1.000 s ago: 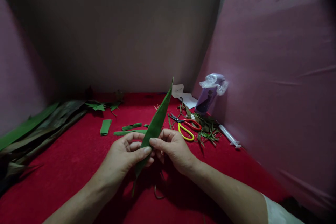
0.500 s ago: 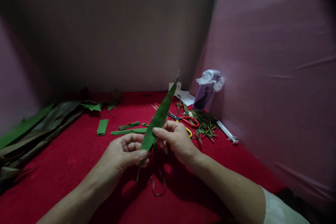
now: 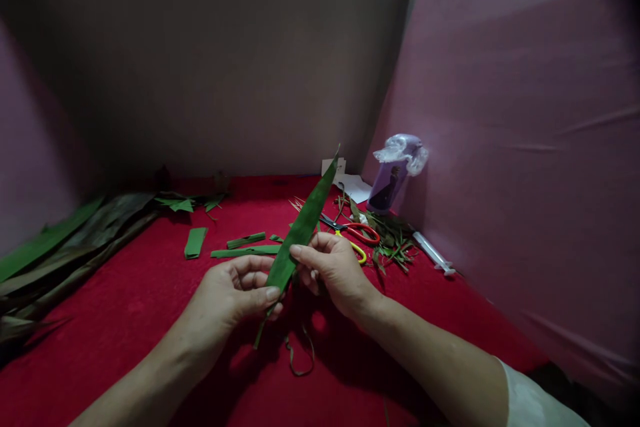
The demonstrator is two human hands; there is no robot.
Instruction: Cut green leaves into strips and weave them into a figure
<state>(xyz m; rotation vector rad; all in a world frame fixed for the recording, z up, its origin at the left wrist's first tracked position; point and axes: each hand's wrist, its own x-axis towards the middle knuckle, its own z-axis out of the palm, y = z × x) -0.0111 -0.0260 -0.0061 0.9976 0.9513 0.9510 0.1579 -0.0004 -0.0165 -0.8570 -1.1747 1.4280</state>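
A long, pointed green leaf [image 3: 311,210] slants up and to the right between my hands, its tip away from me. My left hand [image 3: 237,290] pinches its lower end, thumb on top, and a thin stem hangs below. My right hand [image 3: 337,270] grips the leaf's right edge a little higher, thumb pressed on its face; the fingers behind are partly hidden. Under the hands a thin, curled brown strip [image 3: 300,370] dangles or lies near the red cloth; I cannot tell which. Just beyond my right hand are scissors [image 3: 365,233] with red and yellow handles.
Cut green leaf pieces [image 3: 196,242] lie beyond my left hand. Long leaves [image 3: 75,247] are piled at the left. At the right are leaf scraps [image 3: 395,240], a syringe [image 3: 434,253] and a purple container [image 3: 387,183] topped with clear plastic. White paper [image 3: 355,187] lies at the back.
The leaf's tip has dipped slightly, and its stem end has shifted a little to the left. Both hands keep their hold in nearly the same place.
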